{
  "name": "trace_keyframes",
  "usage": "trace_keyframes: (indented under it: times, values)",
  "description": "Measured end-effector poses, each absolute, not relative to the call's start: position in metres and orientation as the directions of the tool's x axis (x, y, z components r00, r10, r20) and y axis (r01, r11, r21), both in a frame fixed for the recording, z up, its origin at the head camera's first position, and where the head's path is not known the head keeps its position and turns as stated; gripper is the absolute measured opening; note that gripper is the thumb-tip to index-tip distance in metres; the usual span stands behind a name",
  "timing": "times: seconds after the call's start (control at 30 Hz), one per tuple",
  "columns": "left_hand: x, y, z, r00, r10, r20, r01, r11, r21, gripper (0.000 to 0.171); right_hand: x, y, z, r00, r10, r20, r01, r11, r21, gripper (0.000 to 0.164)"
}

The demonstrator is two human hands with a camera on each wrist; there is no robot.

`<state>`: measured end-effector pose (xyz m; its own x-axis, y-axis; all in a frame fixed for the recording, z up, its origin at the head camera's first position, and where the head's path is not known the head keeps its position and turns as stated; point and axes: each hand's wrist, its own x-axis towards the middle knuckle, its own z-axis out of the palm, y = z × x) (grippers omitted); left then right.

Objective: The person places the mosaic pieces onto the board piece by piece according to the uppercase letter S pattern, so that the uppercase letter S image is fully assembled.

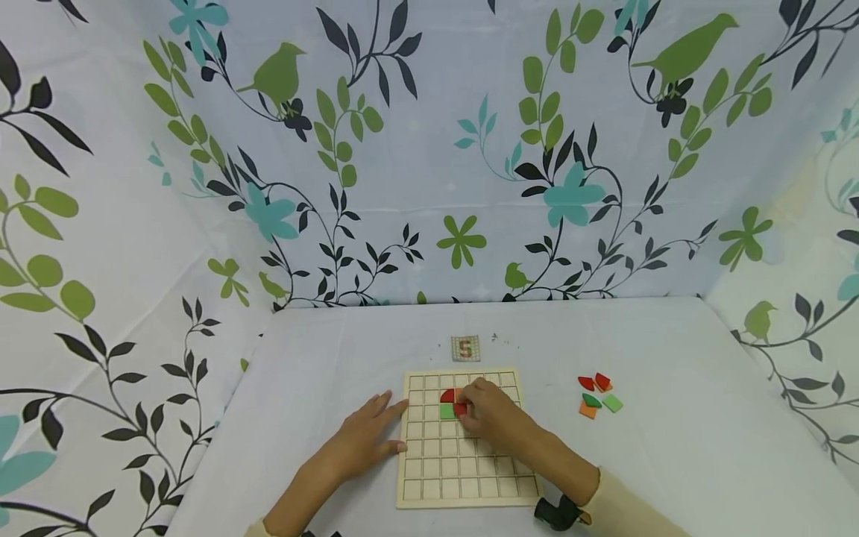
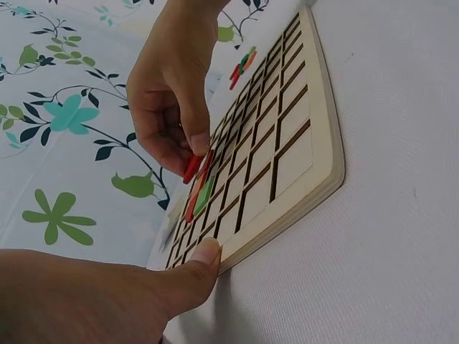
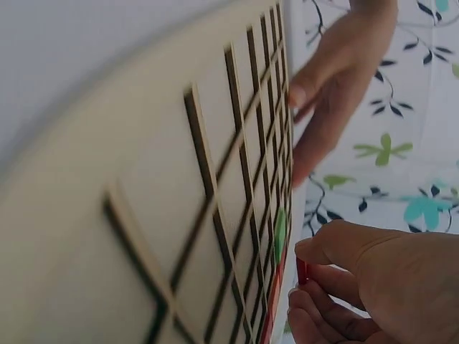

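Note:
A wooden grid board (image 1: pixel 429 451) lies flat on the white table. My left hand (image 1: pixel 365 436) rests at its left edge with straight fingers, the thumb (image 2: pixel 204 254) touching the rim. Over the upper middle of the grid, my right hand (image 1: pixel 495 419) pinches a small red piece (image 3: pixel 301 271) between thumb and fingers, close above the board. Beside those fingers, a red rounded piece (image 1: pixel 447 396), a light green square (image 1: pixel 447 411), an orange piece (image 1: pixel 459 394) and another red piece (image 1: pixel 459 409) show at the grid. The right fingers partly cover this group.
Several loose pieces lie right of the board, among them a red one (image 1: pixel 586 383), a dark green one (image 1: pixel 592 400), an orange square (image 1: pixel 587 411) and a light green square (image 1: pixel 612 403). Behind the board lies a small pattern card (image 1: pixel 466 348). Patterned cloth (image 1: pixel 429 186) surrounds the table.

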<state>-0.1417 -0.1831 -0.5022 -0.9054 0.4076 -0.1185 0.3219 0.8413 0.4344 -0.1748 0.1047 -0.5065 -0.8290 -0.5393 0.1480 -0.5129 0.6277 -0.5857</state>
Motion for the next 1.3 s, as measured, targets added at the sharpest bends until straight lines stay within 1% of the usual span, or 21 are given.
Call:
trace_keyframes:
  times: [0.07,0.2,0.37,0.63,1.07,1.17,1.3]
  values:
    - [-0.141,-0.183,-0.502,-0.905,0.409,-0.116,0.324,0.840,0.435,0.075,-0.170,0.098,-0.508,-0.808,-0.568,0.160,-0.544,0.613,-0.572,0.018]
    - [-0.140,-0.184,-0.503,-0.905,0.412,-0.106,0.330,0.837,0.437,0.075,-0.163,0.089,-0.512,-0.789,-0.593,0.161,-0.573,0.616,-0.540,0.017]
    - [-0.141,-0.184,-0.502,-0.906,0.410,-0.106,0.327,0.836,0.440,0.075,-0.159,0.085,-0.514,-0.777,-0.605,0.172,-0.608,0.651,-0.454,0.015]
    - [-0.141,-0.186,-0.501,-0.904,0.417,-0.097,0.334,0.829,0.449,0.075,-0.157,0.084,-0.516,-0.762,-0.615,0.202,-0.634,0.647,-0.423,0.014]
    - [-0.143,-0.184,-0.503,-0.902,0.422,-0.095,0.345,0.833,0.432,0.073,-0.157,0.083,-0.516,-0.777,-0.588,0.226,-0.621,0.657,-0.427,0.012]
    - [-0.143,-0.184,-0.504,-0.902,0.422,-0.092,0.346,0.833,0.431,0.073,-0.158,0.086,-0.515,-0.780,-0.590,0.208,-0.611,0.647,-0.456,0.012]
    - [-0.142,-0.183,-0.503,-0.904,0.415,-0.104,0.335,0.838,0.432,0.073,-0.158,0.096,-0.514,-0.814,-0.561,0.152,-0.540,0.634,-0.554,0.011]
